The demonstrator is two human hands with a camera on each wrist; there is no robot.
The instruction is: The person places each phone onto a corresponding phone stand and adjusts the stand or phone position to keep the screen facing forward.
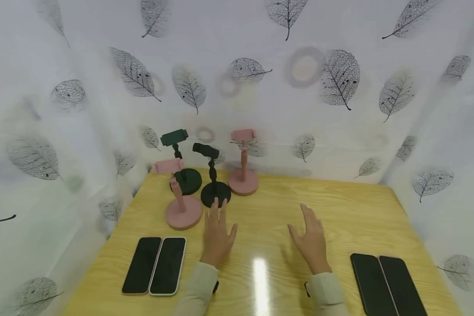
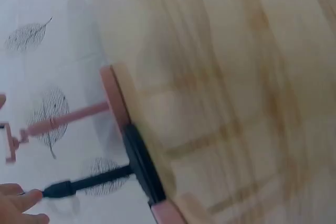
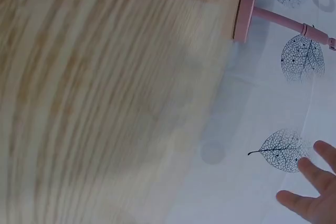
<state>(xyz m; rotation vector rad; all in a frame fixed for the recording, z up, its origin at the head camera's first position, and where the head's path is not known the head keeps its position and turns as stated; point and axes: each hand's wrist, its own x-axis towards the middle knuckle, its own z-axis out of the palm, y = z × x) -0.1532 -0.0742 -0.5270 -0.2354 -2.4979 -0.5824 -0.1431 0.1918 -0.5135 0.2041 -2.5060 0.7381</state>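
Both hands are held over the wooden table with their fingers spread and nothing in them. In the head view my left hand [image 1: 216, 239] is just in front of a black phone stand [image 1: 215, 194]; whether its fingertips touch the base cannot be told. A pink phone stand [image 1: 183, 213] stands to its left, with a dark green stand [image 1: 190, 181] behind. Another pink stand [image 1: 243, 181] is at the back. My right hand [image 1: 313, 243] is farther right, away from the stands. Fingers of the left hand [image 2: 18, 207] and right hand [image 3: 320, 198] show at the wrist views' edges.
Two phones lie side by side at the left, one dark with a pinkish edge [image 1: 142, 265] and one white-edged [image 1: 167, 265]. At the right lie two more dark phones [image 1: 373, 283] [image 1: 403, 285]. A white leaf-patterned curtain [image 1: 229, 105] hangs behind and beside the wooden table [image 1: 347, 202].
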